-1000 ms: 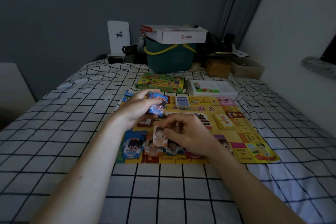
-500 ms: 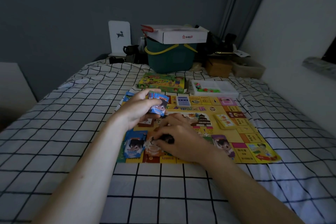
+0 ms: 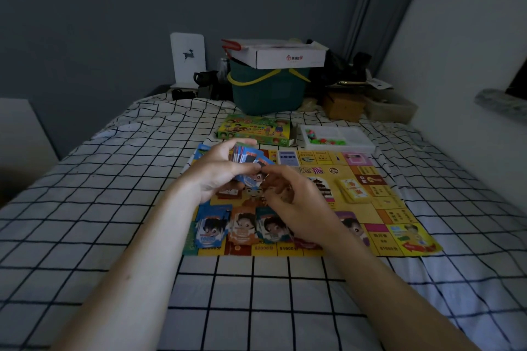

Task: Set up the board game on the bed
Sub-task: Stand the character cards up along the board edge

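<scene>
1. Currently the game board (image 3: 368, 208) lies flat on the checked bed cover (image 3: 85, 208), yellow face up; all places below are given relative to this board.
2. Left hand (image 3: 216, 171) hovers above the board's far-left part, fingers and thumb curled round a stack of cards (image 3: 248, 159), which is held fanned and tilted, blue-edged faces toward the camera.
3. Right hand (image 3: 299, 205) hovers above the board's middle, fingertips meeting the lowest card of the held stack. Fingers are curled toward that card; whether they actually pinch it cannot be told, the light being dim.
4. Along the board's near edge lie three piles of picture cards side by side: a blue pile (image 3: 211, 225) leftmost, an orange pile (image 3: 243, 226) next, a teal pile (image 3: 271, 225) partly under the right wrist.
5. A small yellow card deck (image 3: 353, 189) rests on the board's right part.
6. A blue-white card deck (image 3: 288, 157) sits on the board's far edge.
7. Just beyond the far edge: green game box (image 3: 253, 129) and, to its right, a white tray (image 3: 342, 139) with small coloured pieces.
8. Further beyond the board: a dark green basket (image 3: 265, 91) carrying a white carton (image 3: 285, 55).
</scene>
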